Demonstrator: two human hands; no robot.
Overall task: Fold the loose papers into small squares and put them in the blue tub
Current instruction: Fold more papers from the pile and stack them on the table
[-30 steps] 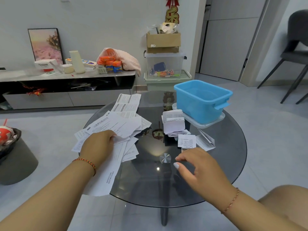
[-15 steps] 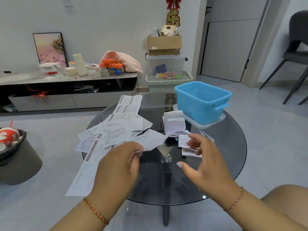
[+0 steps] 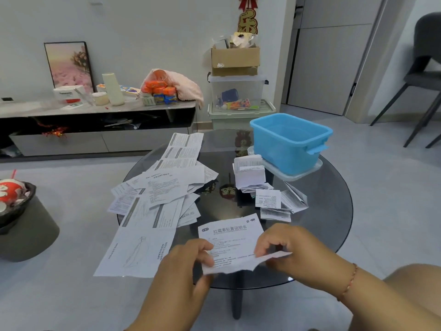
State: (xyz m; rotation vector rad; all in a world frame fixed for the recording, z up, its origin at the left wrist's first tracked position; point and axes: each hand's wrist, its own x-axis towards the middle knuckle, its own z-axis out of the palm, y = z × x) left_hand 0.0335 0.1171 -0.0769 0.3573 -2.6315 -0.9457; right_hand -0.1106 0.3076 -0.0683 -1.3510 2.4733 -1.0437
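Folding has begun: over the round glass surface (image 3: 329, 235), near its 6 o'clock edge, the left hand (image 3: 188, 266) and right hand (image 3: 284, 247) each pinch one sheet (image 3: 229, 237), fingers clamped on its lower edge. One blue tub (image 3: 290, 142) sits at 1 o'clock, seemingly empty; one loose heap (image 3: 162, 194) lies at 9. Next, crease it flat.

The round table (image 3: 334, 225) is dark glass, glossy and reflective. At its 2 o'clock sits a smooth blue plastic tub (image 3: 286, 149) on a clear plastic lid (image 3: 307, 172). Matt white printed paper sheets (image 3: 164, 187) cover 10 o'clock. Behind stand a plain cardboard box (image 3: 235, 59) and a pink cloth (image 3: 186, 86).
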